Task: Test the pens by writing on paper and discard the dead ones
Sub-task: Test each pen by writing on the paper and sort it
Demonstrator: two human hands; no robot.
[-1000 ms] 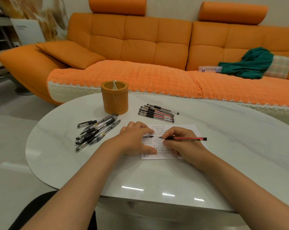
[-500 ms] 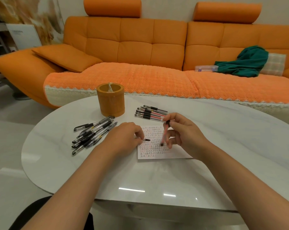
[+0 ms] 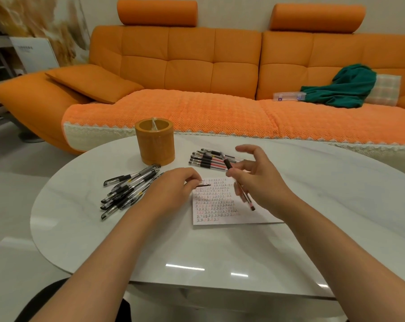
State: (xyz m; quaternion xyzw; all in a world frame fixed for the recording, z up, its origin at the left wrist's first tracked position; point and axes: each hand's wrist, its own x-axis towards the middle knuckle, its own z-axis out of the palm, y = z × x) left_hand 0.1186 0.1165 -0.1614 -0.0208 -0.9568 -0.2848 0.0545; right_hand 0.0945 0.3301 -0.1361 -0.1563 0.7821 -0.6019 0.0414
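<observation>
Red pen (image 3: 248, 201) over paper (image 3: 220, 206), in pinch of right hand (image 3: 259, 180); cap (image 3: 203, 185) in left hand (image 3: 173, 187)

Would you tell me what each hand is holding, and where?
Right hand pinches the pen mid-barrel; left hand pinches the cap by one end.

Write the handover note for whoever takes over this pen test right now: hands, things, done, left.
Left hand: pinches a small black cap over the top edge of the paper.
Right hand: holds an uncapped red pen lifted above the paper, grip end pointing away.
Things: pile of black pens left of the paper; row of red pens behind it, beside the bamboo pen holder, all on the white table.
Done: paper carries many rows of black and red test marks.
Left: cap this pen and sort it. Which group is dead, I cannot tell.
</observation>
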